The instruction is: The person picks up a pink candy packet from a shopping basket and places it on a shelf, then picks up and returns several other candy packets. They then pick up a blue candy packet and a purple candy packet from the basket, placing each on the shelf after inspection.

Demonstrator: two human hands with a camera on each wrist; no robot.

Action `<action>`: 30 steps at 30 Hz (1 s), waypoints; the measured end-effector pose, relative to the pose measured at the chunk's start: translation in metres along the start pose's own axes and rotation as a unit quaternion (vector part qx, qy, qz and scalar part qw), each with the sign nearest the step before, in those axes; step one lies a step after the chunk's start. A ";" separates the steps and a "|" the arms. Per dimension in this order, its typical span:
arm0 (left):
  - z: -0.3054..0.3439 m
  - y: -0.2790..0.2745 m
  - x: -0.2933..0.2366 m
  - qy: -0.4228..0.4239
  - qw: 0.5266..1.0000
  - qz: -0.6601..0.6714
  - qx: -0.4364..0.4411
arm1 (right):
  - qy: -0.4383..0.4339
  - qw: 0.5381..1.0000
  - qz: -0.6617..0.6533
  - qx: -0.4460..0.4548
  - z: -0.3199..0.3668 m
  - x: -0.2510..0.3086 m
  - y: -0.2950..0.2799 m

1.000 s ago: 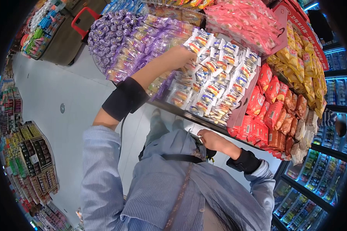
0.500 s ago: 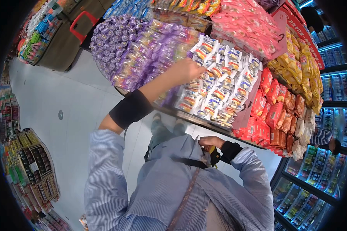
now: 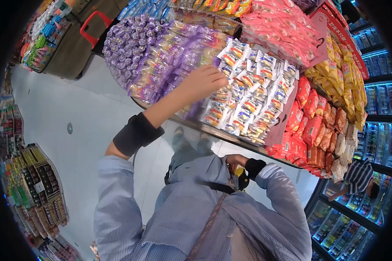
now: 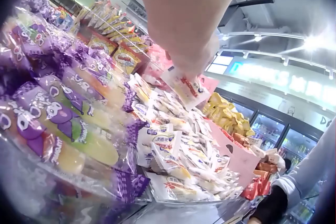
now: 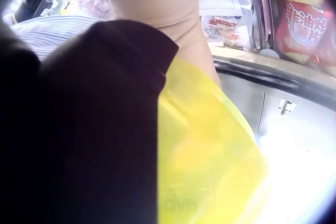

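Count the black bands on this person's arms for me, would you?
2. One black band circles the left forearm, behind the left hand at the white packets; the other band circles the right wrist, beside the right hand. The sleeves could hide more.

Yellow bag (image 5: 210,150) w/ dark cloth (image 5: 100,119), nr metal-edged counter (image 5: 273,71).

this is a shop, with bagged candies (image 3: 178,56) and little white packets (image 3: 248,95) heaped for picking. over there, lit drink coolers (image 3: 357,195) line one side, and stocked shelves (image 3: 35,174) stand opposite.
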State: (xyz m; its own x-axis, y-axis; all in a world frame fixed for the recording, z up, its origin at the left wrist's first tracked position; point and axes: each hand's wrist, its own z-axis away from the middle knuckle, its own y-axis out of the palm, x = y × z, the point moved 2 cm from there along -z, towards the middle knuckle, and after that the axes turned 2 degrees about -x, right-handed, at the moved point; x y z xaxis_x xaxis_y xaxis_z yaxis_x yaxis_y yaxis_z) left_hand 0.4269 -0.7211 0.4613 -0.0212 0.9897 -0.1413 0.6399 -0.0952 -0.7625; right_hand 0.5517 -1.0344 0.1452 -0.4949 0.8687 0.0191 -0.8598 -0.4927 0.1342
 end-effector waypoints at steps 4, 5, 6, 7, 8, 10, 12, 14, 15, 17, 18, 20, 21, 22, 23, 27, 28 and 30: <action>0.012 -0.024 -0.008 -0.130 0.989 0.070 0.008 | -0.036 0.999 0.007 -0.027 -0.004 0.003 -0.003; 0.015 -0.027 -0.009 -0.164 0.979 0.118 -0.013 | -0.055 0.998 0.015 -0.029 0.006 0.009 -0.003; 0.019 -0.029 -0.010 -0.199 0.965 0.165 -0.034 | -0.076 0.996 0.025 -0.031 0.020 0.015 -0.003; 0.024 -0.031 -0.011 -0.233 0.948 0.211 -0.055 | -0.098 0.994 0.031 -0.034 0.034 0.021 -0.003; 0.029 -0.030 -0.012 -0.284 0.899 0.325 -0.072 | -0.116 0.992 0.036 -0.038 0.047 0.027 -0.004; 0.038 -0.028 -0.014 -0.370 0.753 0.533 -0.104 | -0.144 0.987 0.042 -0.048 0.066 0.035 -0.006; 0.040 -0.031 -0.024 -0.362 0.637 0.669 -0.126 | -0.154 0.986 0.047 -0.052 0.080 0.042 -0.009; 0.037 -0.037 -0.034 -0.344 0.563 0.740 -0.130 | -0.130 0.989 0.052 -0.045 0.088 0.047 -0.012; 0.033 -0.041 -0.039 -0.335 0.555 0.751 -0.124 | -0.109 0.992 0.055 -0.038 0.090 0.049 -0.015; 0.026 -0.040 -0.046 -0.263 0.391 0.872 -0.132 | -0.083 0.994 0.068 -0.035 0.089 0.046 -0.020; 0.024 -0.040 -0.048 -0.250 0.393 0.875 -0.129 | -0.087 0.992 0.083 -0.030 0.090 0.046 -0.020; 0.019 -0.040 -0.054 -0.221 0.398 0.882 -0.121 | -0.095 0.989 0.109 -0.024 0.095 0.046 -0.023; 0.016 -0.041 -0.055 -0.179 0.394 0.894 -0.114 | -0.066 0.990 0.126 -0.004 0.064 0.035 -0.031; 0.015 -0.041 -0.057 -0.168 0.430 0.881 -0.106 | -0.062 0.991 0.115 0.008 0.037 0.022 -0.038; 0.013 -0.043 -0.058 -0.157 0.465 0.866 -0.097 | -0.057 0.993 0.104 0.021 0.015 0.010 -0.044; 0.006 -0.040 -0.058 -0.114 0.377 0.918 -0.040 | -0.035 0.995 0.086 0.037 0.012 0.007 -0.051; 0.003 -0.041 -0.060 -0.106 0.334 0.936 -0.022 | -0.028 0.995 0.084 0.038 0.015 0.008 -0.052; -0.001 -0.045 -0.064 -0.101 0.317 0.943 -0.017 | -0.031 0.995 0.093 0.028 0.019 0.009 -0.054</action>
State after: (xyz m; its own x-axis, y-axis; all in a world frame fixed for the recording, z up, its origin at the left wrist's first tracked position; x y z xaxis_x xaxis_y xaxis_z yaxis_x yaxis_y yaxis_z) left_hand 0.4003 -0.7800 0.5057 0.3766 -0.8510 -0.3660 -0.3315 -0.4927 0.8046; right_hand 0.5956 -0.9987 0.1573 -0.6349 0.7647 0.1099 -0.7446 -0.6436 0.1769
